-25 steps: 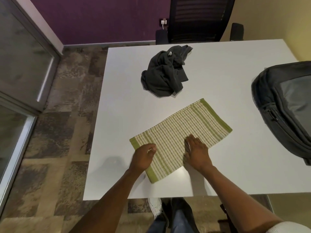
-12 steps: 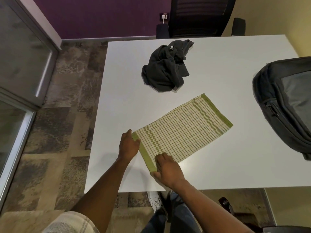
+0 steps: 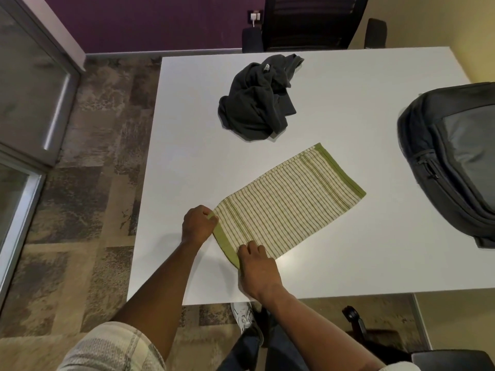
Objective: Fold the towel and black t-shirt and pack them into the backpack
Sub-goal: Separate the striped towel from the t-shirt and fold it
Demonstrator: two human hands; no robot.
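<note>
The towel (image 3: 289,204) lies folded and slantwise on the white worktop (image 3: 348,263). The left hand (image 3: 198,224) pinches its near green corner; the right hand (image 3: 257,266) grips the other near corner. The crumpled t-shirt (image 3: 257,103) lies beyond, and the backpack (image 3: 452,167) is at the right.

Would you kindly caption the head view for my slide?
Both hands grip the striped towel's near corners; t-shirt unfolded.

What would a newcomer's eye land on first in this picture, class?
Probably the green striped towel, lying slantwise on the white table, with the left hand and right hand at its near end. Beyond it sits the crumpled black t-shirt; the backpack lies at the right edge.
</note>
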